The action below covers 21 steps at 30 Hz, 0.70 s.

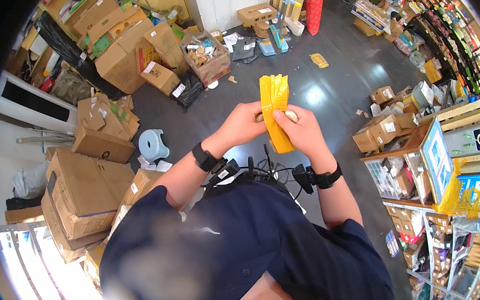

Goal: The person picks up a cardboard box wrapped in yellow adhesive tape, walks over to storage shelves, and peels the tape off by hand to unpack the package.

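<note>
Both hands hold a yellow tape-wrapped bundle [274, 110] in front of my chest, above the dark floor. My left hand [247, 120] grips its left side, fingers bent behind it. My right hand [304, 127] is closed on its right side, with the thumb on the front face. A small round pale thing [291, 116] shows by the fingers of my right hand; whether it is part of the bundle, I cannot tell. The top of the bundle is crumpled and its lower end looks flatter. Each wrist wears a black strap with a small device.
Cardboard boxes [91, 188] are piled at the left, near a pale blue stool [154, 144]. An open box of scraps [205, 57] and a black plastic parcel [188, 89] lie ahead. A yellow packet [319, 60] is on the floor. Shelves with parcels [441, 249] line the right.
</note>
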Each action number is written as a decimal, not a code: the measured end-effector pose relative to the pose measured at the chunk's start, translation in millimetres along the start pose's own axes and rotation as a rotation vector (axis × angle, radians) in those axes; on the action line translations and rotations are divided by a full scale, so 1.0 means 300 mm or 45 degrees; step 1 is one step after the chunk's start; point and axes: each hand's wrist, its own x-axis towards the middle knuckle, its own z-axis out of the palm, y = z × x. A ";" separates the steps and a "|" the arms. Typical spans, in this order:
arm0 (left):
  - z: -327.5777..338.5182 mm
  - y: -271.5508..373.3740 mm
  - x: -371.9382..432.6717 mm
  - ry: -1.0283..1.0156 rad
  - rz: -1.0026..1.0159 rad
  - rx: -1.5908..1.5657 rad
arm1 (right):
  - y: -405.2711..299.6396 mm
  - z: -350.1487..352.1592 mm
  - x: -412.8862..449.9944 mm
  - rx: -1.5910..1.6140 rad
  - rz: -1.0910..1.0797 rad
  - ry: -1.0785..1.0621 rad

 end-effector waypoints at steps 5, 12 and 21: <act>0.068 0.018 0.220 0.050 -0.061 0.065 | 0.040 -0.172 0.164 -0.111 -0.009 0.060; 0.122 -0.019 0.473 0.040 0.029 0.104 | 0.082 -0.367 0.332 -0.336 -0.029 0.135; 0.155 -0.136 0.937 -0.453 0.280 -0.252 | 0.194 -0.614 0.582 -0.556 0.158 0.433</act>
